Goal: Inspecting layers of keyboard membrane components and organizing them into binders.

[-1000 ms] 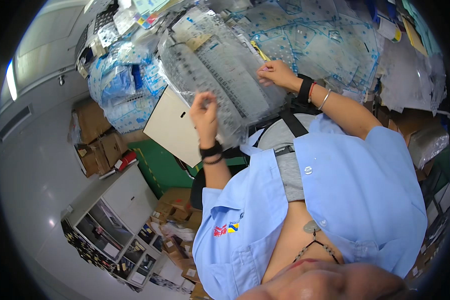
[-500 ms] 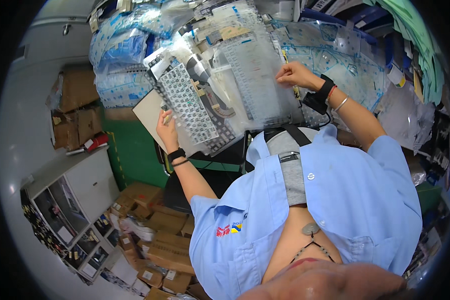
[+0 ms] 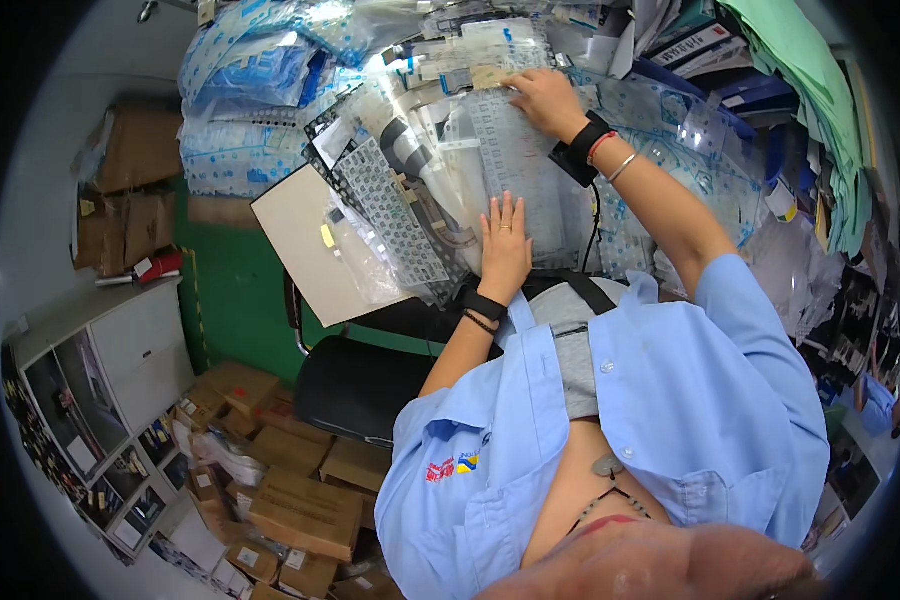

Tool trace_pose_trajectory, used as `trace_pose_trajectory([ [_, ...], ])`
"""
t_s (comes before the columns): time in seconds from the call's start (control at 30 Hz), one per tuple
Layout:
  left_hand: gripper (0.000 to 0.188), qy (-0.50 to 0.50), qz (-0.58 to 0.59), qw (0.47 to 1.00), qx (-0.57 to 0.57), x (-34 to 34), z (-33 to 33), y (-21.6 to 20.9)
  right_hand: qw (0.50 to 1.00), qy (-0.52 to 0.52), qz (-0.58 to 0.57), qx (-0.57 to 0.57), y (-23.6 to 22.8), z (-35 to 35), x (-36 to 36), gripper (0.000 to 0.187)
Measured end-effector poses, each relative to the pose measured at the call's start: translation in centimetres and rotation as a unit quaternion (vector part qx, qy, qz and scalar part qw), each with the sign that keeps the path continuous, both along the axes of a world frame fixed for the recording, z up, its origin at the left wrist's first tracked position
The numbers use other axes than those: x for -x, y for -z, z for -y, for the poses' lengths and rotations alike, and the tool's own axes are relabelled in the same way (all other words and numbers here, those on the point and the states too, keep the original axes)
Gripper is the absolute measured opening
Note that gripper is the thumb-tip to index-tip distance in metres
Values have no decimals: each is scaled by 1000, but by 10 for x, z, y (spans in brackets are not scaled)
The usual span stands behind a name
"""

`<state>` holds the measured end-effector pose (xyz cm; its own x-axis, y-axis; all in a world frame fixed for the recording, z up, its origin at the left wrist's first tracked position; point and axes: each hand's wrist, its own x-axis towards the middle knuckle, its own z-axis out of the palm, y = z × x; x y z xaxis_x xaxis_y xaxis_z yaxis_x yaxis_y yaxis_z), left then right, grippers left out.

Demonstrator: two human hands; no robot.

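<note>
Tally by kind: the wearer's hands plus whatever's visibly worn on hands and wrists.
Hands (left hand, right hand): 2
Wide black wrist straps: 2
Thin dark bracelet: 1
Red bracelet: 1
Silver bangle: 1
Ring: 1
Total: 8

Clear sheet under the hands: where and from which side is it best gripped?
Probably pinch the sheet at its far end, from the right: it lies flat, with the right hand there and the left hand on its near part.
</note>
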<state>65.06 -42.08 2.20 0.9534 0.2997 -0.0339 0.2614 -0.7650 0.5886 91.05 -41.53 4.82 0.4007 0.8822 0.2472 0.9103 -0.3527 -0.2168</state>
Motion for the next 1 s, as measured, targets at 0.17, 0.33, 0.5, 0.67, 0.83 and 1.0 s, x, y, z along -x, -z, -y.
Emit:
trace_pose_trajectory([
  [0.17,71,3,-18,1000,1,0,-1,7,999,20,-11,39,-5,-2,-14,27],
  [0.33,70,14,-12,1000,7,1,-2,5,997,-16,-74,30,-5,-4,-33,26],
  [0.5,69,13,-11,1000,13,2,-2,4,987,-40,-117,105,-30,0,-29,24],
  [0.67,67,6,0,1000,8,2,-1,4,982,-123,78,122,-35,11,-18,17],
  [0.83,66,14,-6,1000,0,3,-2,4,945,-303,123,-24,-51,2,-12,18],
  [1.0,69,22,-13,999,-20,1,3,7,958,-132,-173,188,-60,-11,1,22],
])
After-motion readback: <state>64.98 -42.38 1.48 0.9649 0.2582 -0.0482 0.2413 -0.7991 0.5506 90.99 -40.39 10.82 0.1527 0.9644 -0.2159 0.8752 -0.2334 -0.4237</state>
